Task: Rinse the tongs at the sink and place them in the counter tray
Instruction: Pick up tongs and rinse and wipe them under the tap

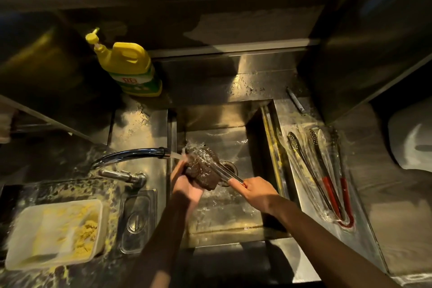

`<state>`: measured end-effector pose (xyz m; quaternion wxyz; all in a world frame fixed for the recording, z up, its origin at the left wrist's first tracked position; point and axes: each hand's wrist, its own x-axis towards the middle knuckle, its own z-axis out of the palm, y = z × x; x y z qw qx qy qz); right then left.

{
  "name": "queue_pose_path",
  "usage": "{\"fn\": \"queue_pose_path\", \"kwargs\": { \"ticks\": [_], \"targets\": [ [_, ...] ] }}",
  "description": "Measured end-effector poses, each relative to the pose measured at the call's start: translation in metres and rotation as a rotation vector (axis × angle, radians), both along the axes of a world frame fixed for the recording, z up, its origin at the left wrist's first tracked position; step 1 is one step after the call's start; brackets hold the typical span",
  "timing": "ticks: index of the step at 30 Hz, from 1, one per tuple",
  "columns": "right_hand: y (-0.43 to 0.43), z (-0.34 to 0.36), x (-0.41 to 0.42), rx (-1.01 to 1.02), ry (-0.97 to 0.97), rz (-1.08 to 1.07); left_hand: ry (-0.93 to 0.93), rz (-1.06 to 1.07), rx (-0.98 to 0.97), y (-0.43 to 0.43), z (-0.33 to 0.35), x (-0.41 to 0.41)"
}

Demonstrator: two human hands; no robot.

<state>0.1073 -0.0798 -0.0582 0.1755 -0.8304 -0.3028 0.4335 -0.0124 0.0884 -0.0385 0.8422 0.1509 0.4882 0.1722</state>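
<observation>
Tongs: one pair (230, 176) was held over the sink (224, 215), under the tap's (131, 154) running water; what looked like two red-handled pairs (327, 184) lay in the counter tray (301, 184) on the right.
Other items: one yellow soap bottle (131, 68), one white tub (53, 234) of yellow crumbs.
Left hand (187, 184): curled around a dark scouring pad (203, 168) pressed on the tongs.
Right hand (254, 192): fingers closed round the handle end.
Hard to see: pad and splash hid the tips; the tray count was blurred.
</observation>
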Motion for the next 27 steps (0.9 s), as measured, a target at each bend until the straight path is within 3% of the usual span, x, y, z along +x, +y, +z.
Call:
{"fn": "queue_pose_path", "kwargs": {
  "ticks": [4,9,16,19,23,27],
  "targets": [
    [-0.007,0.005,0.013,-0.009,0.042,-0.003,-0.083,-0.112,-0.061,0.005,0.004,-0.005],
    [-0.001,0.012,0.009,0.028,0.067,-0.008,0.093,-0.254,0.130,0.003,-0.007,0.003],
    [-0.001,0.004,-0.015,0.021,-0.008,0.026,0.149,-0.330,0.138,-0.002,-0.011,0.008],
    [-0.002,0.006,-0.008,-0.010,-0.050,0.129,0.183,-0.376,0.202,0.000,-0.011,0.002],
    [0.000,0.020,0.025,-0.055,-0.145,0.366,0.323,-0.227,0.390,0.006,-0.011,0.000],
    [-0.005,0.036,0.050,-0.113,-0.270,0.490,0.394,-0.234,0.481,0.004,-0.008,-0.001]
  ]
}}
